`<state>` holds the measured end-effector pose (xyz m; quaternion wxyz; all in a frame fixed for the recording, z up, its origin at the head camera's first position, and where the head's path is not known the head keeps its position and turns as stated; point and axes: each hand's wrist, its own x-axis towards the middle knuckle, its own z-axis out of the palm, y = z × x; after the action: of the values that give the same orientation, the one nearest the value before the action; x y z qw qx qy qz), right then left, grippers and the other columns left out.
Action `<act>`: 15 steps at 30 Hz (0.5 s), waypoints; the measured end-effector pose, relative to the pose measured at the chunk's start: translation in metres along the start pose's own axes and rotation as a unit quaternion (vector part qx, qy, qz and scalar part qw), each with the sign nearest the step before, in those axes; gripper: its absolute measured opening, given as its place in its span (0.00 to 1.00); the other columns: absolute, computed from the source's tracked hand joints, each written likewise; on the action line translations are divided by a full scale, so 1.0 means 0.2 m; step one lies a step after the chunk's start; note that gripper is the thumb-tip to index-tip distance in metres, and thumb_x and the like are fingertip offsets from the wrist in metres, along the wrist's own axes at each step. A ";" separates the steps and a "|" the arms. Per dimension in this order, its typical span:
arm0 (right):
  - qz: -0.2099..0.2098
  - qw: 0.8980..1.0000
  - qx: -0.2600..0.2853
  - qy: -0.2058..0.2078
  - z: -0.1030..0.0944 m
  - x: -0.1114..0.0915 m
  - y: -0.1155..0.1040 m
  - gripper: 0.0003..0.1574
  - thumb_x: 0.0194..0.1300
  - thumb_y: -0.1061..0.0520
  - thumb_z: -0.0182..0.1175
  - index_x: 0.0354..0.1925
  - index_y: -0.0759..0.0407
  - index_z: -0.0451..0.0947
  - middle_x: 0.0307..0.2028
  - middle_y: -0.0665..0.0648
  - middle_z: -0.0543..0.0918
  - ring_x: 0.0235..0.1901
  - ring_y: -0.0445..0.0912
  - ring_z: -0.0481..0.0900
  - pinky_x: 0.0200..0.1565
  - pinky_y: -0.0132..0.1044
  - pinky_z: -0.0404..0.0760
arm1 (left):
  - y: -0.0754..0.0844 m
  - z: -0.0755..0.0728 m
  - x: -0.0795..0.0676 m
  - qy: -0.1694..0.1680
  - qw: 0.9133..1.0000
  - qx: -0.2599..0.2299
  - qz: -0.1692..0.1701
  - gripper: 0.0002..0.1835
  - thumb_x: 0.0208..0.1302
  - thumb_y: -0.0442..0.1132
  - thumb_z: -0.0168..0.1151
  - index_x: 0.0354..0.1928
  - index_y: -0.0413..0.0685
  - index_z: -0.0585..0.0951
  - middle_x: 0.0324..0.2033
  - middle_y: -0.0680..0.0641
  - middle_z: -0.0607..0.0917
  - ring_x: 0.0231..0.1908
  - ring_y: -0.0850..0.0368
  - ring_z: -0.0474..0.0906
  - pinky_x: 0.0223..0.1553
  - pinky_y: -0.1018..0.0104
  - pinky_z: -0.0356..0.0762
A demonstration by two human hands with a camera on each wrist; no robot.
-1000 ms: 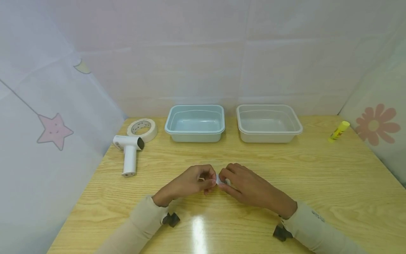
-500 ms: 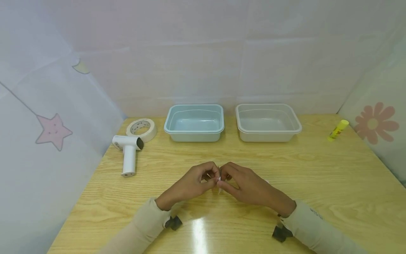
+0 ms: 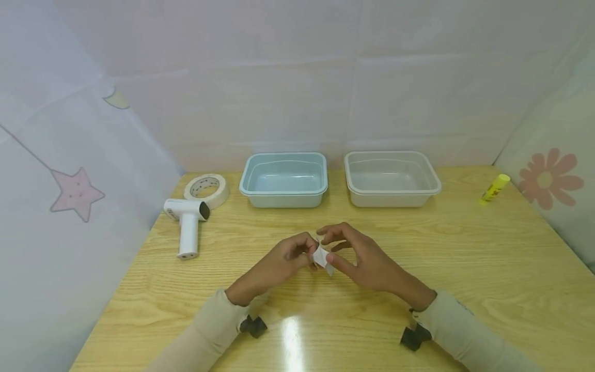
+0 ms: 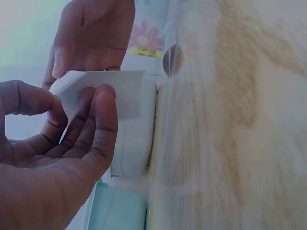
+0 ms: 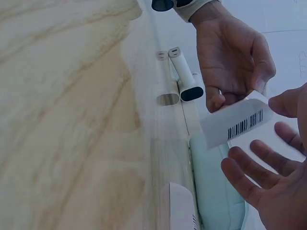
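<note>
Between the two hands is a small white paper label [image 3: 321,257], bent, with a black barcode [image 5: 245,124] printed on the face seen in the right wrist view. My left hand [image 3: 290,258] pinches one end of it with curled fingers. My right hand [image 3: 367,261] has its thumb against the label's other side, while its fingers stand spread and loosely bent away from the paper. Both hands are over the front middle of the table. In the right wrist view, another white piece with barcode lines [image 5: 180,206] shows low at the bottom.
A blue plastic tub [image 3: 284,200] and a whitish tub [image 3: 394,200] stand side by side at the back. Left of them lie a roll of white tape [image 3: 222,193] and a white pistol-shaped handheld device [image 3: 188,232]. A yellow glue stick [image 3: 495,189] stands far right.
Earlier both hands' fingertips met closely at the label. Now my right fingers have lifted and spread, leaving the thumb at the paper, and more of the label's white face shows.
</note>
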<state>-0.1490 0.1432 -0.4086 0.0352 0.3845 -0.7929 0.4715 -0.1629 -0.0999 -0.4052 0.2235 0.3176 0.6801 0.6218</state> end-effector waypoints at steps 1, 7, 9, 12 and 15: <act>-0.005 1.000 0.007 0.000 0.00 0.00 0.00 0.22 0.74 0.58 0.59 0.62 0.52 0.68 0.68 0.54 0.70 0.60 0.50 0.75 0.52 0.49 0.81 | 0.00 0.00 0.00 -0.001 1.000 -0.010 -0.001 0.06 0.76 0.33 0.50 0.42 0.35 0.72 0.43 0.42 0.76 0.46 0.36 0.76 0.52 0.40 0.76; -0.024 1.000 -0.009 -0.015 -0.01 0.00 0.00 0.25 0.73 0.58 0.60 0.64 0.41 0.71 0.73 0.51 0.62 0.66 0.51 0.69 0.55 0.54 0.78 | -0.01 -0.02 -0.01 -0.004 0.999 -0.047 -0.017 0.08 0.74 0.34 0.46 0.41 0.36 0.73 0.45 0.41 0.80 0.48 0.40 0.79 0.57 0.43 0.74; -0.030 0.999 -0.018 -0.014 -0.02 0.00 0.00 0.22 0.73 0.58 0.60 0.61 0.39 0.74 0.73 0.52 0.62 0.66 0.53 0.69 0.56 0.54 0.77 | -0.01 -0.03 -0.01 -0.005 0.998 -0.053 -0.016 0.08 0.72 0.34 0.45 0.41 0.37 0.73 0.45 0.40 0.81 0.49 0.41 0.79 0.58 0.46 0.73; -0.041 0.999 -0.029 -0.010 -0.02 0.01 0.00 0.22 0.73 0.59 0.60 0.60 0.39 0.75 0.72 0.51 0.63 0.67 0.53 0.68 0.59 0.53 0.75 | 0.00 -0.03 -0.01 -0.012 0.998 -0.061 -0.014 0.08 0.70 0.34 0.45 0.41 0.36 0.73 0.45 0.40 0.81 0.48 0.42 0.80 0.57 0.47 0.74; -0.057 0.997 -0.056 -0.011 -0.02 0.01 -0.01 0.25 0.73 0.58 0.61 0.63 0.39 0.75 0.72 0.50 0.64 0.68 0.51 0.67 0.59 0.49 0.75 | 0.00 -0.02 -0.01 -0.018 0.998 -0.063 -0.016 0.08 0.70 0.33 0.45 0.41 0.36 0.73 0.44 0.41 0.80 0.48 0.43 0.79 0.57 0.47 0.74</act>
<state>-0.1511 0.1438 -0.4047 0.0746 0.4313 -0.7951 0.4197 -0.1649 -0.1049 -0.4045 0.2652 0.3032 0.6406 0.6537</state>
